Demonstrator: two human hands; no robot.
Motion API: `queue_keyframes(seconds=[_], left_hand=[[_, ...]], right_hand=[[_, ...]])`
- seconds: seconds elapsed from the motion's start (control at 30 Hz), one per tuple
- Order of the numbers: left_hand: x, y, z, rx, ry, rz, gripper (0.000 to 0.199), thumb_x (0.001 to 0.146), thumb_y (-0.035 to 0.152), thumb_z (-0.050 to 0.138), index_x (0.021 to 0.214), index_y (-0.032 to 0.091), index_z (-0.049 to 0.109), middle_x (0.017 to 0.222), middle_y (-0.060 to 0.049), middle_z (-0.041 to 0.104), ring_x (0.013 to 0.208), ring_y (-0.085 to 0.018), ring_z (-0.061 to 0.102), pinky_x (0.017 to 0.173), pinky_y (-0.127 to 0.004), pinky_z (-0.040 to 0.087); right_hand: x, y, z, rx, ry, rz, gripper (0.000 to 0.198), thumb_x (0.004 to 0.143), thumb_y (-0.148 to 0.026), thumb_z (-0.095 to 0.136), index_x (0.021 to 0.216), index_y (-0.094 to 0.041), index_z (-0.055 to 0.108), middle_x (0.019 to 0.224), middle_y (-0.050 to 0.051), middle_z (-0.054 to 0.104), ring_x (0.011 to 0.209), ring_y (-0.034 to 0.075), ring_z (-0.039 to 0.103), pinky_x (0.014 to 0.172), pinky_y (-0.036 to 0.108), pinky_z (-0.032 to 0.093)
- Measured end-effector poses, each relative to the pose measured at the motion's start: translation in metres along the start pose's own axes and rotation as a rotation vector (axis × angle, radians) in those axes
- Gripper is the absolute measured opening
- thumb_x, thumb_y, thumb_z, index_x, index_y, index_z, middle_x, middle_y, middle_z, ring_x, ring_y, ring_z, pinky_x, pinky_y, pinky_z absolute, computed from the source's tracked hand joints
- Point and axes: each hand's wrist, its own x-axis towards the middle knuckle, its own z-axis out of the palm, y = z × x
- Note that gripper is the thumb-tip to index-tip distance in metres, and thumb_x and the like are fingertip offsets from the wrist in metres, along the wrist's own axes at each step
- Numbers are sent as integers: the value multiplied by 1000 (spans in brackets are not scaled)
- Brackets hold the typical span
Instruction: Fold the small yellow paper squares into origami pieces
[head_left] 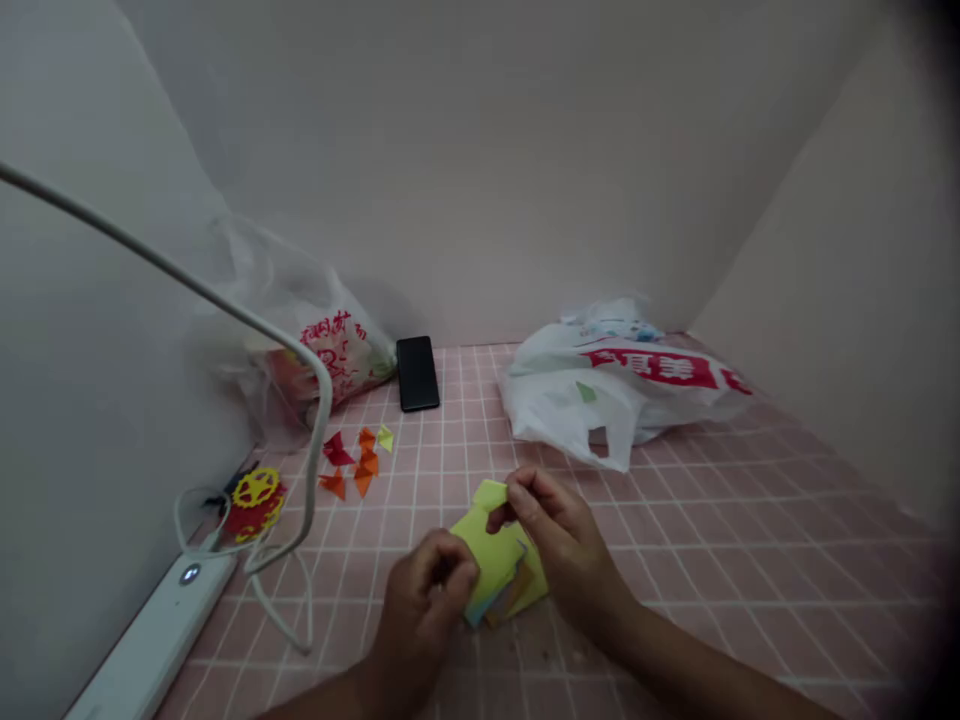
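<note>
My right hand (559, 545) pinches a small folded piece of yellow-green paper (490, 494) between thumb and fingertips. Beneath it lies a loose stack of colored paper sheets (491, 555), yellow-green on top, with blue and orange edges showing. At the stack's left side is my left hand (431, 605), its fingers curled closed; whatever they may hold is hidden. Farther left on the checked cloth sit several small folded paper shapes: orange ones (366, 467), a dark red one (337, 449) and a pale yellow one (385, 438).
A black phone (418, 373) lies near the back wall. Plastic bags stand at back left (330, 335) and back right (630, 375). A white power strip (154, 640) runs along the left wall, with a cable (307, 480) looping above the cloth. Red and yellow cutouts (256, 500) lie beside it.
</note>
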Motion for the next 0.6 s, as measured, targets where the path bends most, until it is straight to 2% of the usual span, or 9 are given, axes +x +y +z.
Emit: queue_keyframes(seconds=[0.1, 0.13, 0.27, 0.4, 0.5, 0.6], left_hand=[[9, 15, -7, -165, 170, -67, 18, 91, 39, 56, 91, 20, 56, 68, 4, 51, 59, -11, 49, 56, -21, 43], [12, 19, -9, -197, 166, -73, 19, 92, 39, 55, 94, 20, 57, 70, 4, 53, 59, -11, 50, 57, -21, 44], [14, 23, -12, -174, -72, -145, 20, 87, 35, 65, 89, 16, 64, 73, 0, 60, 61, -10, 53, 59, -20, 45], [11, 19, -10, -152, -14, -160, 24, 85, 34, 66, 71, 15, 61, 59, 3, 54, 54, -9, 50, 53, -19, 42], [11, 16, -9, -145, 9, -160, 25, 85, 34, 66, 70, 15, 60, 58, 3, 55, 53, -9, 50, 52, -19, 42], [13, 12, -9, -107, -31, -126, 25, 86, 34, 65, 70, 15, 61, 62, 1, 56, 56, -10, 51, 54, -20, 42]], right_hand=[[1, -5, 0, 68, -76, 63, 26, 95, -40, 51, 79, -19, 52, 69, 1, 64, 62, 13, 56, 58, 24, 45], [0, -4, 1, 50, -96, 59, 27, 95, -40, 51, 79, -19, 53, 69, 1, 64, 62, 13, 56, 58, 24, 45], [-6, 2, 3, -63, -211, 19, 25, 95, -38, 51, 78, -19, 55, 71, 1, 60, 62, 13, 56, 56, 24, 45], [-8, 9, 7, -52, -276, 6, 27, 96, -39, 49, 79, -19, 55, 70, 1, 59, 63, 14, 58, 58, 26, 46], [-8, 12, 9, 89, -285, 87, 25, 95, -41, 50, 84, -20, 55, 69, -1, 60, 61, 14, 58, 56, 25, 48], [-6, 12, 8, 44, -267, 75, 21, 93, -36, 55, 79, -20, 54, 66, -2, 59, 59, 12, 57, 56, 24, 47]])
